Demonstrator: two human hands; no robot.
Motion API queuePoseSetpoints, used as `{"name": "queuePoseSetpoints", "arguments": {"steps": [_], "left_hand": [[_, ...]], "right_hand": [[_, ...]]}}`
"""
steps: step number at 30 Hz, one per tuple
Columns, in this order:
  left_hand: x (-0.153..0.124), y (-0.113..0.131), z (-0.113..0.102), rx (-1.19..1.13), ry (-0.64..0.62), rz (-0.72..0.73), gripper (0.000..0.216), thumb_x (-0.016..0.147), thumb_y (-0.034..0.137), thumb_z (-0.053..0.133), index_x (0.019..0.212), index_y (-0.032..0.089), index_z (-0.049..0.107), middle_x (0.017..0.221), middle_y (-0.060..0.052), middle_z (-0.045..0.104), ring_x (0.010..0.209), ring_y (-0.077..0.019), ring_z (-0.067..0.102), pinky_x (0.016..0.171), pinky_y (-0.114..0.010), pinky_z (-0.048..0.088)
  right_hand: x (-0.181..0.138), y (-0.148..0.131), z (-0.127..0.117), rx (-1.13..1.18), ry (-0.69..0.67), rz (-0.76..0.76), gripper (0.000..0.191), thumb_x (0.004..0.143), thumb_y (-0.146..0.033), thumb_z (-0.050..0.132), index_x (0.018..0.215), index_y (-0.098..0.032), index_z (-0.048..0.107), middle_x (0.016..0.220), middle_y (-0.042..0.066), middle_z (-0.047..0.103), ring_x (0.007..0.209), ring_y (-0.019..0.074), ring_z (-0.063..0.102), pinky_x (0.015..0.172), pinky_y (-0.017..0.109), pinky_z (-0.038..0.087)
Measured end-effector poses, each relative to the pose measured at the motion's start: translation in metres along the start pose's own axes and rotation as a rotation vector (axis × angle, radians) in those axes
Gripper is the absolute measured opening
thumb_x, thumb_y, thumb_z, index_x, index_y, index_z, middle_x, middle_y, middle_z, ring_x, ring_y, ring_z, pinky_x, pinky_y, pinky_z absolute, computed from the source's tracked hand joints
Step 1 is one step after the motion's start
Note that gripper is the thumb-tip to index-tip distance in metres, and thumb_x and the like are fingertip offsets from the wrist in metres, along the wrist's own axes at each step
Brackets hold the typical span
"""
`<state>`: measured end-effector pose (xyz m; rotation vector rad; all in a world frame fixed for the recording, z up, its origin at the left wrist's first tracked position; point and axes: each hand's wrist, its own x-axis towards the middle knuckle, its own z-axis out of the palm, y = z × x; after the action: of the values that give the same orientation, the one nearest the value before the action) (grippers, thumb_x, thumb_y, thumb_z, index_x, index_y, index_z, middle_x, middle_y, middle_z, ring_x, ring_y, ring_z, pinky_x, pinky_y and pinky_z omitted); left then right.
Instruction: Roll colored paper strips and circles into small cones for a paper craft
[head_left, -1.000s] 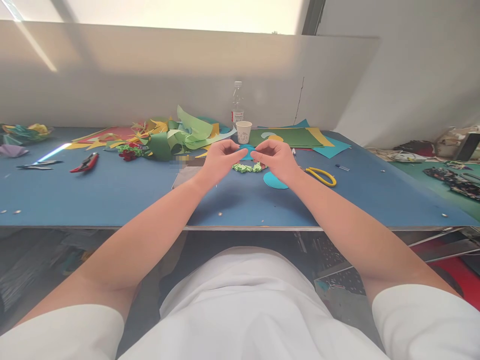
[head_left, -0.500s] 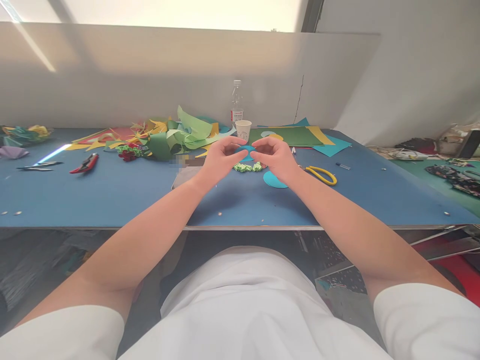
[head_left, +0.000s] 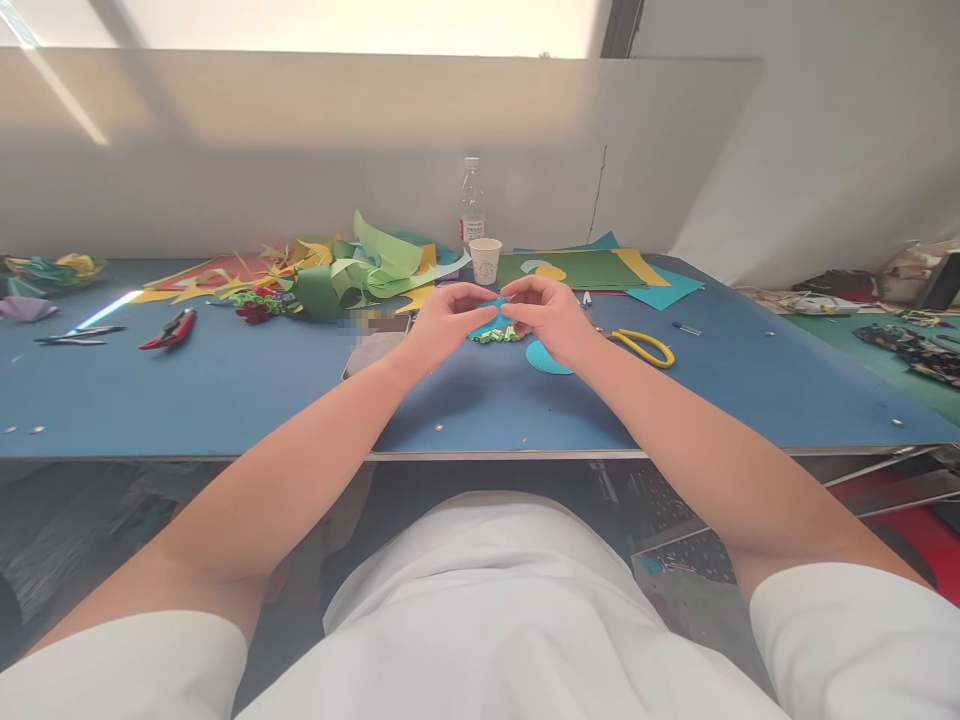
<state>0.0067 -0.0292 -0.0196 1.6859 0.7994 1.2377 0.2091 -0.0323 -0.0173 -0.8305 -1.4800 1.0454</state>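
A small piece of blue paper (head_left: 489, 319) is pinched between my two hands above the table, with a raised crease at its middle. My left hand (head_left: 448, 322) is closed on its left side, thumb against fingers. On the other side my right hand (head_left: 551, 316) pinches it the same way. Just below the paper lies a cluster of light green curled paper pieces (head_left: 501, 337), partly hidden by it. A blue paper disc (head_left: 548, 357) rests on the table under my right wrist. Fingertips hide part of the held paper's edges.
Yellow-handled scissors (head_left: 643, 347) lie to the right, red-handled pliers (head_left: 171, 330) and dark tweezers (head_left: 79, 336) to the left. A paper cup (head_left: 486, 262) and a plastic bottle (head_left: 472, 205) stand behind my hands. Green paper scraps (head_left: 382, 258) pile up left of the cup; a flat grey object (head_left: 373, 354) lies near my left wrist.
The blue paper, earlier a smoother, flatter shape, now shows a pinched crease at its middle. My fingertips have come closer together over it.
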Motion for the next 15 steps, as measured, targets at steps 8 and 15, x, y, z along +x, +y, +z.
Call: {"name": "queuePoseSetpoints", "arguments": {"steps": [8,15], "left_hand": [[-0.0002,0.0008,0.0019,0.02,0.04,-0.021,0.025,0.078,0.04,0.09,0.094,0.023,0.08,0.09,-0.003,0.076,0.081,-0.0167,0.066,0.069,-0.032,0.048],[0.0011,0.0014,0.0033,-0.079,0.03,-0.078,0.031,0.069,0.036,0.097,0.086,0.022,0.075,0.08,-0.001,0.07,0.073,-0.0144,0.063,0.069,-0.032,0.049]], "right_hand": [[-0.0005,0.0005,0.0001,-0.037,0.034,-0.043,0.03,0.071,-0.034,0.093,0.093,-0.025,0.075,0.079,0.0,0.067,0.067,0.0163,0.057,0.061,0.035,0.05],[-0.002,-0.002,0.0,-0.128,0.086,-0.123,0.035,0.076,-0.039,0.092,0.101,-0.026,0.072,0.081,0.001,0.065,0.071,0.0184,0.059,0.066,0.037,0.053]]}}
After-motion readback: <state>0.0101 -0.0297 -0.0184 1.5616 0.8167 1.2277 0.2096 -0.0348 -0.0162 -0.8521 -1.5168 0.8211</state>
